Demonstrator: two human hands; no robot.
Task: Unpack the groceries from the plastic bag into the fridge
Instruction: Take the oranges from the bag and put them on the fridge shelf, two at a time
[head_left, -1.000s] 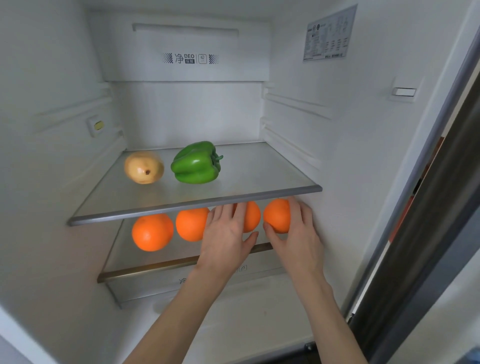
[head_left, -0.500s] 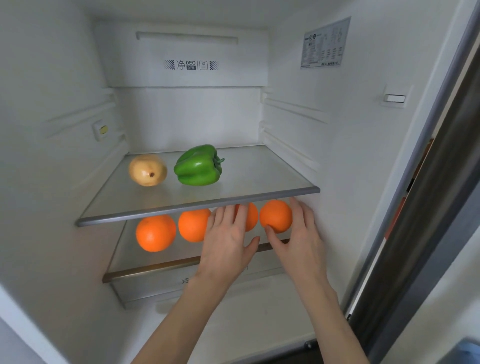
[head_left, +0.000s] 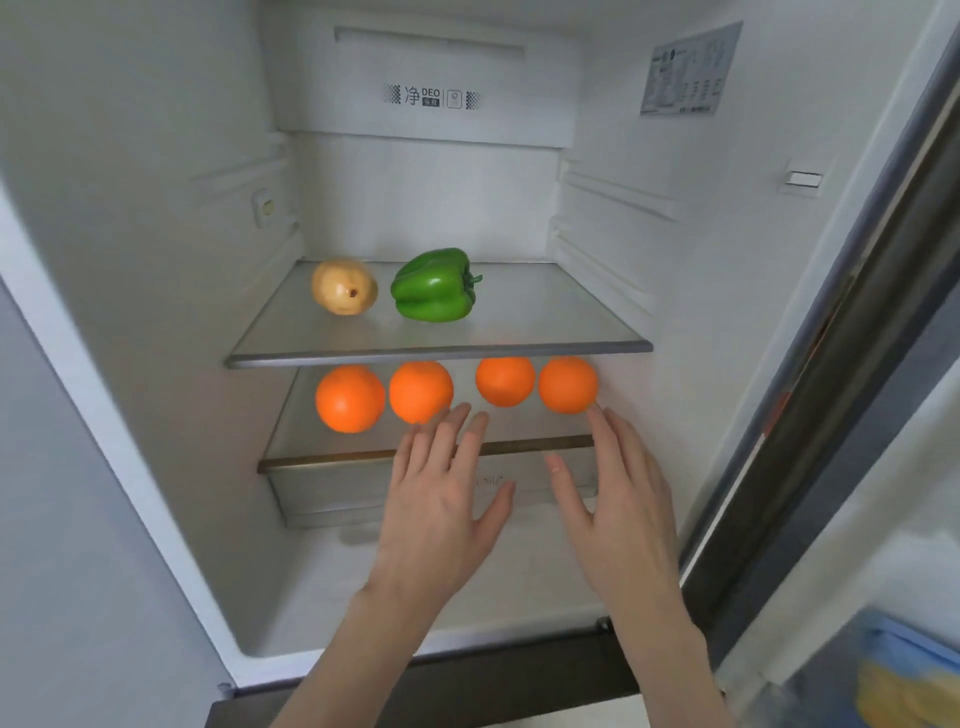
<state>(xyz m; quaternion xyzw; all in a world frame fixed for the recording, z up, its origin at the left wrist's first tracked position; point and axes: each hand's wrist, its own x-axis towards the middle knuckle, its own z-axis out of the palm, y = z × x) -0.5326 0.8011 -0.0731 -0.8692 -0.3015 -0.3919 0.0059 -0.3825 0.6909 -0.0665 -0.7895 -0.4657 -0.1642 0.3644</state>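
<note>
Left hand (head_left: 441, 499) and right hand (head_left: 621, 499): flat, fingers straight, holding nothing.
Four oranges (head_left: 568, 384) lie just beyond the fingertips, in a row along the lower shelf (head_left: 332, 460) edge.

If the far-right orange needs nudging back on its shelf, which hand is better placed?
Right. The right hand is open with its fingers just beneath the far-right orange; the left hand sits nearer the middle oranges.

The person's left hand (head_left: 441, 499) and right hand (head_left: 623, 509) are bare, with bare forearms; no sleeves, rings or watch show.
</note>
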